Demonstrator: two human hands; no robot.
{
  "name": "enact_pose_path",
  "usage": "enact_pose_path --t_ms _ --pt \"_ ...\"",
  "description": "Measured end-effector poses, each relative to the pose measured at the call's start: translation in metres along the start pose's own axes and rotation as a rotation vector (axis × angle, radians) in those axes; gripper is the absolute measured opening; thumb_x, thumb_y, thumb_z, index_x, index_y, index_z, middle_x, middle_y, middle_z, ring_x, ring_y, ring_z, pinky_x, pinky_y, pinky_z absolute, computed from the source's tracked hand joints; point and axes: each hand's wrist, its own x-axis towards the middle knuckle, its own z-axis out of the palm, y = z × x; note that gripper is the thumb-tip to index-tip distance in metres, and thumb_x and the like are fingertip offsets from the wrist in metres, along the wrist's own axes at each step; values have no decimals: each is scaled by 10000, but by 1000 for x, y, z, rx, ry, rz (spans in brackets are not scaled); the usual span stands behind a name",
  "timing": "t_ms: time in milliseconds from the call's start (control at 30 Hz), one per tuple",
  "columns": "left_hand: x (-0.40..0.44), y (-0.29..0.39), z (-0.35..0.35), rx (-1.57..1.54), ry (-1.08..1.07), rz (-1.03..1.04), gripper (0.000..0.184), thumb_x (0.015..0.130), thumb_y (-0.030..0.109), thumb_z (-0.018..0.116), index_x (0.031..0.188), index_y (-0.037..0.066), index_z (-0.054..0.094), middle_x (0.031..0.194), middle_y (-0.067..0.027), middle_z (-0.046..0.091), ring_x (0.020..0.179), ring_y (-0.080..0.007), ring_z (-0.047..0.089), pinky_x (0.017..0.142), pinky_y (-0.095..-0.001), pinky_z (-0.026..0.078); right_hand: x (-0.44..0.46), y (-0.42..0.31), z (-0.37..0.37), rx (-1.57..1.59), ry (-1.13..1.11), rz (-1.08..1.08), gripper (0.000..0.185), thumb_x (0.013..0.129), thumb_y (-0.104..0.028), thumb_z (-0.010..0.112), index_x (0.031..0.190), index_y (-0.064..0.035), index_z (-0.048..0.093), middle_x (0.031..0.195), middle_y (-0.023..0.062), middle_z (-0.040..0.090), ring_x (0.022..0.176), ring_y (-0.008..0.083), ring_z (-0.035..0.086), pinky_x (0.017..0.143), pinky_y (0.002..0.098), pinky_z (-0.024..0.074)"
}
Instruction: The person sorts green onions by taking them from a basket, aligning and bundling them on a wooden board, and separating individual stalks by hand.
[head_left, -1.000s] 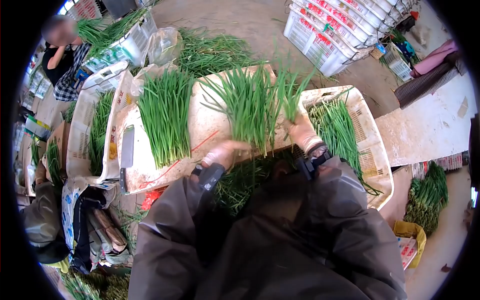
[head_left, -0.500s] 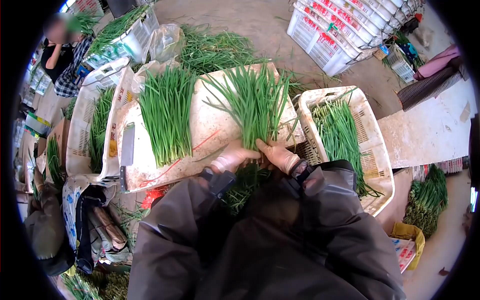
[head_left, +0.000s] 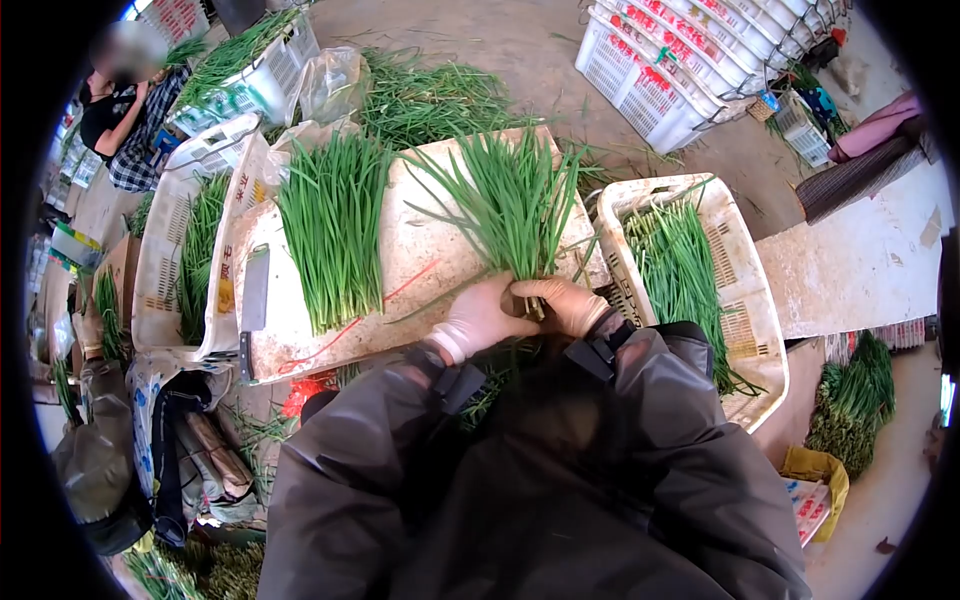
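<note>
A bunch of long green stalks (head_left: 515,205) lies fanned on the right part of the pale board (head_left: 420,250). Its lower ends pass between my gloved hands at the board's near edge. My left hand (head_left: 485,315) wraps the stalk ends from the left, and my right hand (head_left: 563,302) curls round them from the right. Another neat bunch (head_left: 335,235) rests on the board further left. Beside it, at the board's left edge, lies a cleaver (head_left: 256,300) with a dark handle. A red strand (head_left: 412,283) crosses the board between the bunches.
A white crate (head_left: 768,340) holding stalks stands right of the board, another crate (head_left: 165,270) left of it. Stacked crates (head_left: 640,80) are at the back right. Loose greens (head_left: 430,100) lie behind the board. A person (head_left: 115,115) sits at the upper left; another person's sleeve (head_left: 95,430) shows below.
My right hand has come in from the right to the main bunch, where the separate stalks have joined it. Both hands now close round its lower ends, which are drawn closer together.
</note>
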Motion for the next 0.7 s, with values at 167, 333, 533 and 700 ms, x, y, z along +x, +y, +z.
enact_pose_path --t_ms 167,333,533,700 --pt "-8 -16 -10 -252 106 10 538 758 283 844 1186 -4 688 939 -106 746 885 -213 716 783 -332 557 -3 -9 -10 -150 174 -28 238 921 -282 680 1072 -100 710 961 49 747 850 205 726 721 387 568" --pt "-28 -29 -6 458 -468 -66 325 844 387 664 985 127 800 1041 -144 762 994 -368 715 877 -482 559 -14 -23 -9 -89 281 -179 238 977 -254 613 1099 -61 678 873 36 694 757 174 664 661 316 529" --pt "-46 -19 23 501 -237 -137 346 840 418 712 942 91 753 938 -201 743 932 -378 720 819 -496 562 6 -14 -36 -297 471 -302 274 964 -238 624 1096 -7 687 792 42 643 648 142 586 563 310 472" --pt "-17 -11 25 429 186 -138 450 844 510 735 923 67 741 812 -177 737 797 -386 729 734 -496 574 43 23 -63 -567 671 -278 432 885 -316 697 1109 52 684 969 250 727 916 379 703 847 418 543"
